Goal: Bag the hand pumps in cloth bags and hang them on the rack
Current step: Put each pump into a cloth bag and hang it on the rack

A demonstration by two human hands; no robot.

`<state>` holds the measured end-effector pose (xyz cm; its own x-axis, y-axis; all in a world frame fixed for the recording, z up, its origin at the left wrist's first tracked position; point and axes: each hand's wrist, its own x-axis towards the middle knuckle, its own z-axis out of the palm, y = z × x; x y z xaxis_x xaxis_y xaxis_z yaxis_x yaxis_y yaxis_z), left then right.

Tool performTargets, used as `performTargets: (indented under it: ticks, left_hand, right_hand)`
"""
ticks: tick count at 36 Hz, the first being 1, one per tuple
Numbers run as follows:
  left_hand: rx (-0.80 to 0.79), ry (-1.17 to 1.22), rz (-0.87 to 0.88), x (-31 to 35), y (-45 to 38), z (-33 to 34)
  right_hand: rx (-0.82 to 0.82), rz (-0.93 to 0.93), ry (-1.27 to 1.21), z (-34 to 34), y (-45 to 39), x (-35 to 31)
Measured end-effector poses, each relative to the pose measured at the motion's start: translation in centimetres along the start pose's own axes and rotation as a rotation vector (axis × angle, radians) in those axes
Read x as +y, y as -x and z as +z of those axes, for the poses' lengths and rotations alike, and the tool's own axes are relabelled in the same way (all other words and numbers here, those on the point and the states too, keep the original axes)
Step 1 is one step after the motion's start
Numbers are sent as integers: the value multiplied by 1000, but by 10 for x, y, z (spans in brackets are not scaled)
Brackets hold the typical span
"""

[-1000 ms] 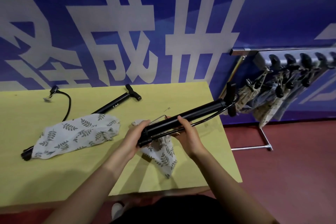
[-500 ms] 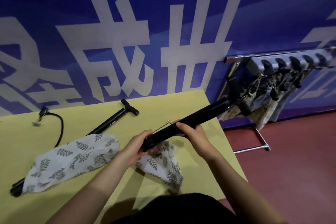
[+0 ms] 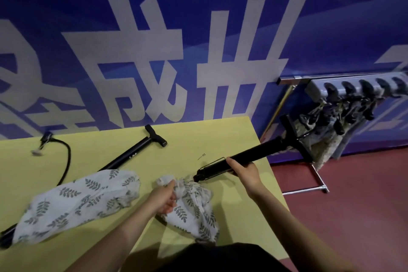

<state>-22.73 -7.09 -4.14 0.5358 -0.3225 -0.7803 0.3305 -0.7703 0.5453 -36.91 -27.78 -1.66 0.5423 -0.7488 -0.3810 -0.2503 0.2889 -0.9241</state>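
Observation:
My right hand (image 3: 244,171) grips the barrel of a black hand pump (image 3: 260,152), held slanted over the table's right edge, handle up to the right and base end down at a leaf-print cloth bag (image 3: 194,207). My left hand (image 3: 164,196) pinches the top of that bag, close to the pump's base. A second black pump (image 3: 132,155) lies on the yellow table (image 3: 92,157), its lower end under another leaf-print bag (image 3: 75,203). The rack (image 3: 353,88) at the right holds several bagged pumps hanging in a row.
A black hose (image 3: 66,161) curls on the table's left part. A small metal needle (image 3: 202,156) lies near the table's middle. The rack's metal foot (image 3: 309,189) rests on the red floor right of the table. A blue banner wall stands behind.
My left hand let go of the pump's base and took hold of the cloth bag. The pump, now in my right hand alone, has shifted right and tilted base-down toward the bag.

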Motion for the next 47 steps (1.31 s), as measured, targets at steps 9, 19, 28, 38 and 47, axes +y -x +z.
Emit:
performTargets:
  ticks: [9,19,28,38,47]
  left_hand:
    - [2,287,-37,8,-7,5]
    - [195,206,244,25,19,-3]
    - [125,289,461,47,48,-4]
    - [-5,462,495,59,83,-5]
    - [40,674,452,49,96,-20]
  right_hand:
    - [-410,77,15,21,17,18]
    - [-374,-42,39,16,17,4]
    - [-345,-211,-9,26,16,-29]
    - [-500,-175,137,54,48,-8]
    - [-471,-166,171,60,73,-11]
